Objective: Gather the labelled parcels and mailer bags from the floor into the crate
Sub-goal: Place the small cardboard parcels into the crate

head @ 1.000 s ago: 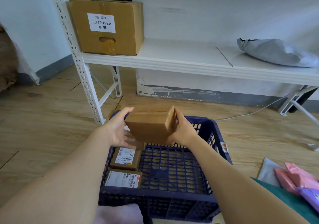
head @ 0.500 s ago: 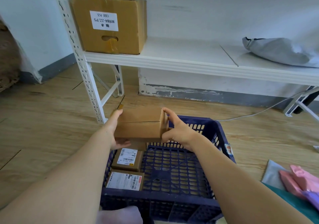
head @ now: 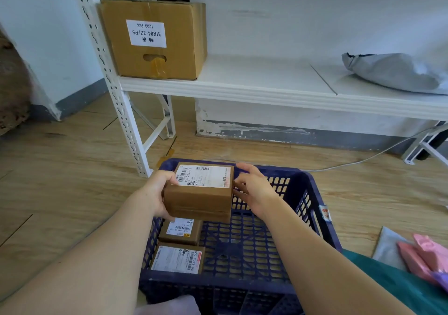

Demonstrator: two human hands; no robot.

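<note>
Both arms bare, stretched fwd toward 12 o'clock; L forearm enters from 7 o'clock, R from 5. The left hand (head: pixel 158 193) grips the parcel (head: pixel 201 193) at its 9 o'clock end, thumb on top. The right hand (head: pixel 254 188) (fingers curled) pinches its 3 o'clock end.

Pale wooden floor (head: pixel 60 181) meets a white wall (head: pixel 303 19) with scuffed grey skirting (head: pixel 315 137). A white metal shelf (head: pixel 254 77) stands along the far wall.
</note>
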